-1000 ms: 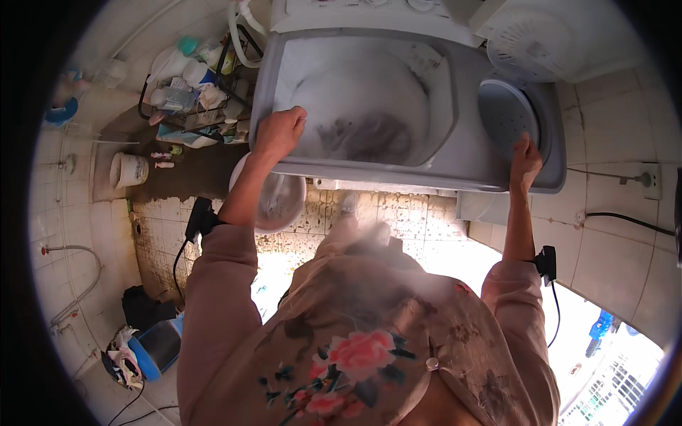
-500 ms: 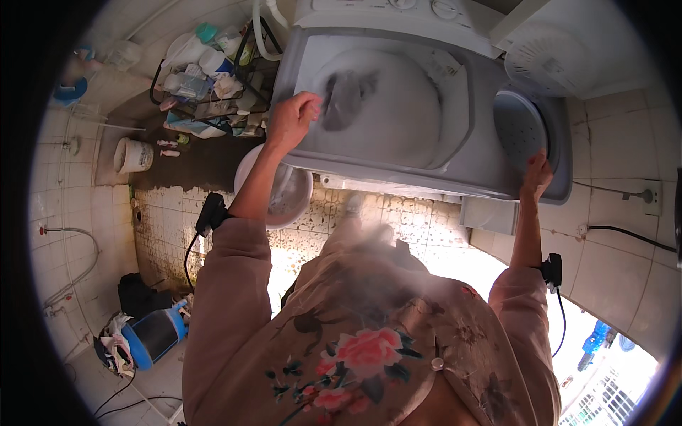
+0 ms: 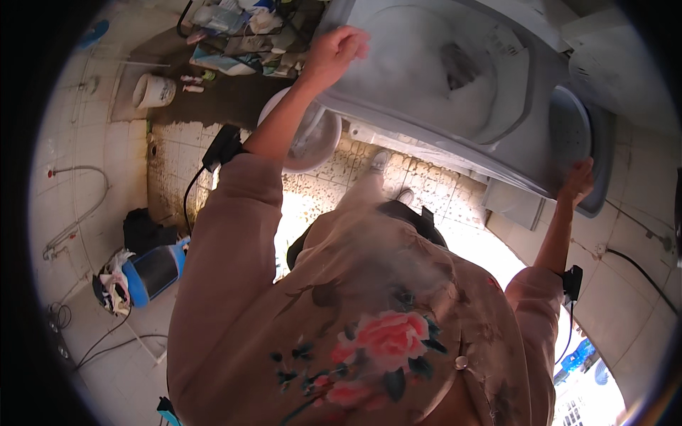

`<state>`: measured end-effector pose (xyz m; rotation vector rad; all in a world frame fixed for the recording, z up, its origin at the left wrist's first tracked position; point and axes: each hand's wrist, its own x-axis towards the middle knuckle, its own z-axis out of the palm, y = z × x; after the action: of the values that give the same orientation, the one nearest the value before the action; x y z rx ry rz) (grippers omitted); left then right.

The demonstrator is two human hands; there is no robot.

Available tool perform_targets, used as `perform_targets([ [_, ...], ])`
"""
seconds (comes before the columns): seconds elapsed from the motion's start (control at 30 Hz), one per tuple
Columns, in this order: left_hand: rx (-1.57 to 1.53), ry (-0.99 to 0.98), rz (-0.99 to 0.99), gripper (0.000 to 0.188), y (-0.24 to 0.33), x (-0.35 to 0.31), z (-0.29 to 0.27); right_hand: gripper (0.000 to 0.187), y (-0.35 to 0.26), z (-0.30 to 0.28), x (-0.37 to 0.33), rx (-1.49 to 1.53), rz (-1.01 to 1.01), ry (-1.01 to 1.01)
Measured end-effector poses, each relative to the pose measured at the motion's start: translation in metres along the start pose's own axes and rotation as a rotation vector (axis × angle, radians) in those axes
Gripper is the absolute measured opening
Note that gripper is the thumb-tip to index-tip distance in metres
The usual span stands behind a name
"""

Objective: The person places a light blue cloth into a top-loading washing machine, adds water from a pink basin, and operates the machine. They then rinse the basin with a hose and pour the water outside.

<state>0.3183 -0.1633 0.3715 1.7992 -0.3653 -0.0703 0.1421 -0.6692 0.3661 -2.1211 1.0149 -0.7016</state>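
In front of me stands a twin-tub washing machine (image 3: pixel 419 117) with a grey top and its lids up. Pale foamy water fills the wide wash tub, where a dark grey cloth (image 3: pixel 460 67) breaks the surface right of the middle. My left hand (image 3: pixel 337 57) is closed at the tub's left rim, thumb against the curled fingers. At the machine's front right edge, my right hand (image 3: pixel 577 182) curls its fingers over the rim beside the smaller round spin tub (image 3: pixel 570 128). What lies under the fingers of both hands is hidden.
A white basin (image 3: pixel 321 145) sits on the tiled floor below my left forearm. Farther left are a cluttered rack (image 3: pixel 238 42) and a white bucket (image 3: pixel 153 91). A blue and black container (image 3: pixel 154 275) lies lower left. Black cables run along the right wall.
The cloth has moved from the left side of the tub to its right side. My view has shifted, so the machine appears higher and farther right. Both hands keep their places on its rim.
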Motion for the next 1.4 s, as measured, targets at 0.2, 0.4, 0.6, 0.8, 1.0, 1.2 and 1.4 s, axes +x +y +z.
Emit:
perform_targets([
  [0.2,-0.062,-0.001,-0.030,0.022,0.002,0.001,0.000,0.049,-0.005,0.003,0.000,0.133,-0.221,0.109],
  [0.4,-0.039,-0.013,-0.022,0.020,0.008,0.000,0.002,0.050,-0.005,-0.001,-0.003,0.002,-0.065,0.082],
  [0.6,-0.028,-0.013,-0.036,0.020,0.014,0.000,0.004,0.047,-0.014,0.000,-0.008,0.062,-0.068,0.078],
  [0.8,-0.087,0.006,-0.045,0.020,0.015,-0.002,0.003,0.042,-0.022,0.009,-0.018,-0.008,-0.328,0.046],
  [1.0,-0.141,0.013,-0.041,0.023,0.012,-0.001,0.001,0.025,-0.107,0.108,-0.023,-0.111,-0.568,-0.343],
  [1.2,-0.173,0.026,-0.028,0.024,0.016,-0.002,0.001,0.020,-0.243,0.182,0.014,-0.157,-0.993,-0.302],
  [1.4,-0.173,0.014,-0.003,0.027,0.016,-0.002,0.001,0.033,-0.315,0.209,0.051,-0.590,-1.344,-0.273],
])
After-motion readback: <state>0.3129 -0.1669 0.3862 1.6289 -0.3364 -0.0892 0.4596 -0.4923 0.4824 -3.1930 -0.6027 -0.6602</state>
